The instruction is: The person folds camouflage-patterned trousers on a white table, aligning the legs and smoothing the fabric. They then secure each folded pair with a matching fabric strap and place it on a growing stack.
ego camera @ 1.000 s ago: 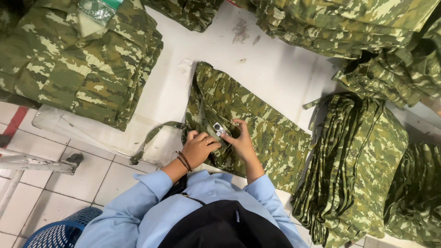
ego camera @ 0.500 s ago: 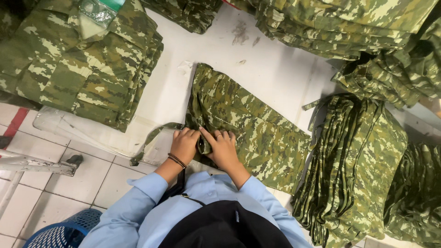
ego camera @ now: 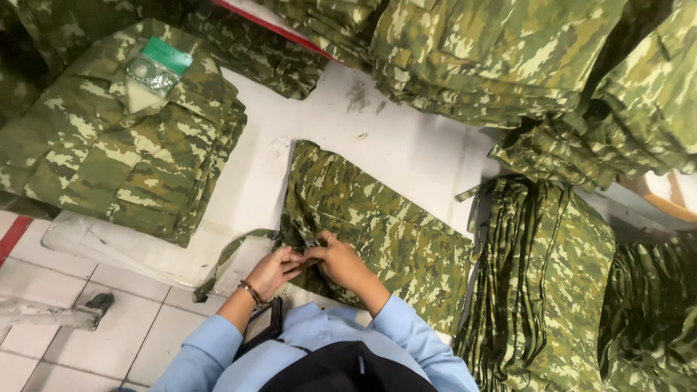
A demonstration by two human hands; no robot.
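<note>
1. the left hand (ego camera: 272,270) and the right hand (ego camera: 341,261) meet at the near edge of a camouflage garment (ego camera: 377,232) lying flat on the white worktop (ego camera: 392,145).
2. the fingers of both hands are drawn together, pinching a small bit of the garment's near hem or waistband; what exactly sits between the fingertips is too small to tell.
3. a loose strap (ego camera: 225,261) of the same cloth trails off the worktop edge, just left of the left hand.
4. judging progress: a folded stack (ego camera: 123,145) with a green-tagged packet (ego camera: 156,65) on top lies at far left, and a hanging pile (ego camera: 537,290) lies to the right, so much appears handled already.
5. this piece looks mid-way: spread out, not yet folded or stacked.
</note>
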